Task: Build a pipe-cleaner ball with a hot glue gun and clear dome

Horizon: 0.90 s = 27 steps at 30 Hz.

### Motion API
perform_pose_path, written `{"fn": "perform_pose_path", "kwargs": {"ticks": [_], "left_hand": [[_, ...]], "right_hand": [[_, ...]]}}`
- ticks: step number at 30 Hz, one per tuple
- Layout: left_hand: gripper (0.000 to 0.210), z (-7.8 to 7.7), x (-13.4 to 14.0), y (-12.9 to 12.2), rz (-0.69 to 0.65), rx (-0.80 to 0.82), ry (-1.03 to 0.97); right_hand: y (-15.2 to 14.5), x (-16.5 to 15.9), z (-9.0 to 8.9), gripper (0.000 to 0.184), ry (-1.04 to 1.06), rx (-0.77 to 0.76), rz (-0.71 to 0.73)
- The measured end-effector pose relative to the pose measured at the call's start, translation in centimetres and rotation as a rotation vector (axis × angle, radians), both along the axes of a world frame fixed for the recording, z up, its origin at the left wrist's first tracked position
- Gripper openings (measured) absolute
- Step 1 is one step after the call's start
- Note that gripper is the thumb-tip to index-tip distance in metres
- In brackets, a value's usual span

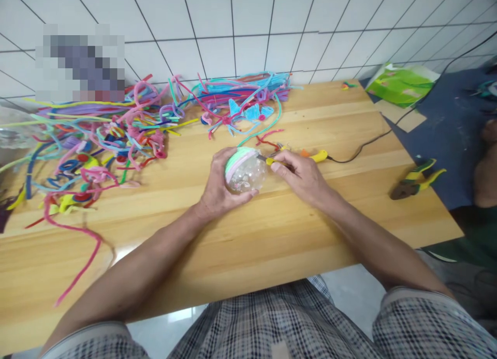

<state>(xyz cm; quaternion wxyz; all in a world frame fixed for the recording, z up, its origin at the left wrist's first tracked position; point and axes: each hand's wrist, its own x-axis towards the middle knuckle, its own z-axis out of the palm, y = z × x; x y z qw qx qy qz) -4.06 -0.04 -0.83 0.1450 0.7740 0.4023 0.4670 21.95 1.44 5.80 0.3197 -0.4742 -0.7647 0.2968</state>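
The ball (250,175), clear, with green and lilac bands around its upper left, sits within the left grip over the middle of the desk (272,229); whether it touches the wood I cannot tell. The left hand (219,185) cups it from the left, thumb stretched along its near side, fingers curled behind. The right hand (301,175) pinches a yellow tool (320,156) between thumb and fingers, its tip at the ball's upper right. Both forearms slant inward from the near edge. A green strand (258,136) curves behind the ball. Farther out lie a heap of coloured stems (97,110) to the left, pliers (407,185) to the right, and, past the desk, a green bag (404,85), its markings too blurred to read.
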Motion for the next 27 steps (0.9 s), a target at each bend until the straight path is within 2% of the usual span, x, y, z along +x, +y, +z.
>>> {"fn": "perform_pose_path", "kwargs": {"ticks": [13,19,27], "left_hand": [[0.096,-0.43,-0.06,-0.08,-0.093,-0.115,-0.066],[0.096,-0.72,0.04,0.03,-0.081,-0.144,-0.099],[0.097,-0.89,0.0,0.11,-0.07,-0.124,-0.097]], "right_hand": [[-0.4,-0.22,-0.72,0.025,0.057,-0.006,0.037],[-0.81,-0.29,-0.48,0.027,0.073,-0.047,0.042],[-0.72,-0.27,-0.77,0.026,0.028,0.008,-0.079]]}}
